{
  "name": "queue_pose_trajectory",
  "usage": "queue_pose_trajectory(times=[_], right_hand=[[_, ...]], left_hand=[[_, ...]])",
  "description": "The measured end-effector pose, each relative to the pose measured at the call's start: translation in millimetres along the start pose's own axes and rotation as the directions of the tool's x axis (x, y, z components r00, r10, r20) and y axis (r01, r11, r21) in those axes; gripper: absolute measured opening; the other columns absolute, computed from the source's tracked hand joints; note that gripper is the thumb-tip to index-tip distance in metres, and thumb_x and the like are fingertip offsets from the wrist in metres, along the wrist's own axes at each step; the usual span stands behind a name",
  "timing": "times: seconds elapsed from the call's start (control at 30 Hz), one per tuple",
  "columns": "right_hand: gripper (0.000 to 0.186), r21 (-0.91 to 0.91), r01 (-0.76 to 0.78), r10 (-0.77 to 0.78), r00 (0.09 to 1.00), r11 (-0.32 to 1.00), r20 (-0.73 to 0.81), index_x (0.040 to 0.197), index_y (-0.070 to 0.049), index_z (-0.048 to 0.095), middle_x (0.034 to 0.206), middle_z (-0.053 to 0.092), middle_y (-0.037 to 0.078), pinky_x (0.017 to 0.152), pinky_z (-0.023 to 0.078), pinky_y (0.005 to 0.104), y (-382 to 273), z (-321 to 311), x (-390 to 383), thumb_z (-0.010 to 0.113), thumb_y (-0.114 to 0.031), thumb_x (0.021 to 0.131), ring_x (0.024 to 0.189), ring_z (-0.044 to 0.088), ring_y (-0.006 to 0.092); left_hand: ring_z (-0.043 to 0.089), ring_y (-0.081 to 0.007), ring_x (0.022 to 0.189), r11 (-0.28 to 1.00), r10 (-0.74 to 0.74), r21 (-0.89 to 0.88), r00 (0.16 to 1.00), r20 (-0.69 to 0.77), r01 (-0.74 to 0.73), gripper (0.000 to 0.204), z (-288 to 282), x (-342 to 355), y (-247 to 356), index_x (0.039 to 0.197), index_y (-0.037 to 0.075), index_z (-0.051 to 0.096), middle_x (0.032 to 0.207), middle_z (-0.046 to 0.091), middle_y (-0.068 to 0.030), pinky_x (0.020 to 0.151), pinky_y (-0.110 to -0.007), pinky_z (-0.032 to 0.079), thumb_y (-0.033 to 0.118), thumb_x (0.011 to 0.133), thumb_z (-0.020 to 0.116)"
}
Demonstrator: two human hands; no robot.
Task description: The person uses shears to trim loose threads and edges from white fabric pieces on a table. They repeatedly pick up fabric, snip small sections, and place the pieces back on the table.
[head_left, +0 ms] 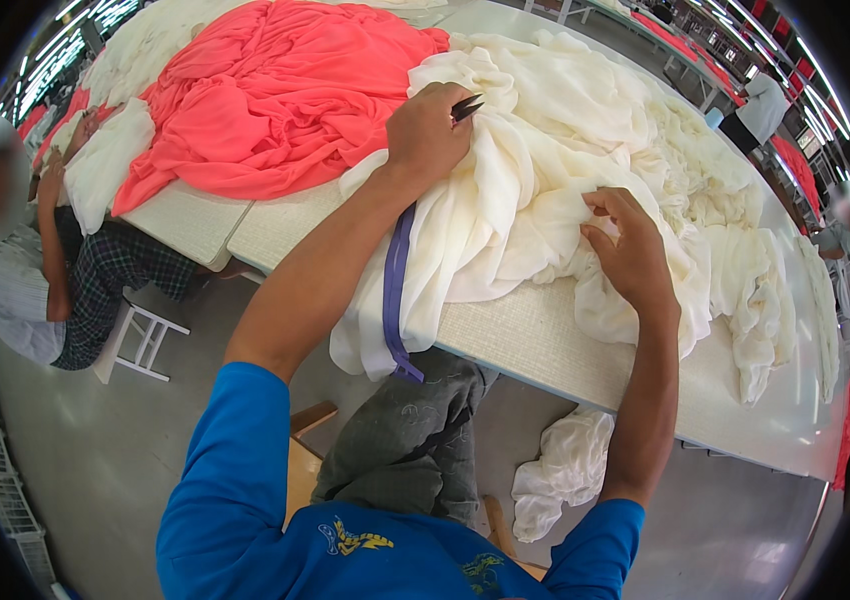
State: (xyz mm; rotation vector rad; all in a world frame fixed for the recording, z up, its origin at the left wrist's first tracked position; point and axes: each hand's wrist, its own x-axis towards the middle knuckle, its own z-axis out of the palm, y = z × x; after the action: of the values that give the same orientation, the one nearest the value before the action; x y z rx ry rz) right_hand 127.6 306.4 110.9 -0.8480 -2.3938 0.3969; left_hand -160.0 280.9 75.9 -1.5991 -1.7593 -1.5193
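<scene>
My left hand [428, 130] is closed around a pair of dark thread snips [465, 107], whose pointed tips stick out past my fingers. It rests over a big heap of cream, thin fabric [545, 150] on the table. Farther right, my right hand [633, 245] is curled over the same fabric, thumb and forefinger apart with nothing visible between them. A purple strip [397, 290] hangs down from under my left forearm, along the cream cloth at the table's near edge.
A large coral-pink fabric pile [275, 90] lies to the left on the table [525, 325]. White cloth [563, 470] lies on the floor below. A seated person [25, 290] handles white cloth at the far left, on a white stool [145, 335]. Another person [760, 110] stands at the far right.
</scene>
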Motion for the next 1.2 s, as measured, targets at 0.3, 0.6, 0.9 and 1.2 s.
queue_pose_trajectory(times=[0.3, 0.6, 0.9, 1.2], right_hand=[[0.047, 0.081, -0.032, 0.047, 0.979, 0.996, -0.197, 0.132, -0.013, 0.06, 0.116, 0.064, 0.01, 0.08, 0.054, 0.0333, 15, 21, 10, 0.063, 0.002, 0.088, 0.091, 0.066, 0.0244], [0.023, -0.085, 0.053, -0.087, 0.875, 0.995, -0.476, 0.104, -0.006, 0.069, 0.107, 0.064, 0.01, 0.078, 0.052, 0.0372, 45, 41, 24, 0.069, -0.004, 0.082, 0.086, 0.065, 0.0286], [0.021, 0.614, -0.081, 0.335, 0.889, 0.785, -0.311, 0.101, -0.001, 0.065, 0.076, 0.062, -0.002, 0.063, 0.042, 0.022, 46, 30, 20, 0.069, -0.021, 0.095, 0.068, 0.05, 0.0046], [0.035, 0.862, 0.091, 0.44, 0.83, 0.498, -0.342, 0.121, -0.002, 0.062, 0.08, 0.063, -0.006, 0.066, 0.038, 0.0177, 37, 13, 22, 0.071, -0.022, 0.094, 0.071, 0.049, 0.0002]], left_hand=[[0.051, -0.0073, 0.059, 0.908, 0.151, -0.367, 0.974, -0.171, -0.205, 0.015, -11, -1, 31, 0.108, 0.005, 0.067, 0.081, 0.061, -0.0028, 0.054, -0.022, 0.042, 0.006, 0.092, 0.066], [0.061, -0.0171, 0.06, 0.7, 0.693, -0.563, 0.609, 0.386, -0.439, 0.031, -8, -48, 77, 0.095, 0.012, 0.069, 0.09, 0.065, 0.0008, 0.05, -0.029, 0.045, 0.027, 0.074, 0.087], [0.063, -0.0179, 0.066, 0.871, 0.491, -0.342, 0.651, 0.579, -0.353, 0.036, -9, -45, 72, 0.104, 0.015, 0.068, 0.098, 0.062, 0.0016, 0.056, -0.031, 0.049, 0.023, 0.074, 0.085], [0.067, -0.0219, 0.077, 0.957, 0.263, -0.233, 0.845, 0.465, -0.17, 0.036, -6, -35, 60, 0.112, 0.01, 0.066, 0.096, 0.069, -0.0053, 0.068, -0.03, 0.053, 0.002, 0.079, 0.076]])
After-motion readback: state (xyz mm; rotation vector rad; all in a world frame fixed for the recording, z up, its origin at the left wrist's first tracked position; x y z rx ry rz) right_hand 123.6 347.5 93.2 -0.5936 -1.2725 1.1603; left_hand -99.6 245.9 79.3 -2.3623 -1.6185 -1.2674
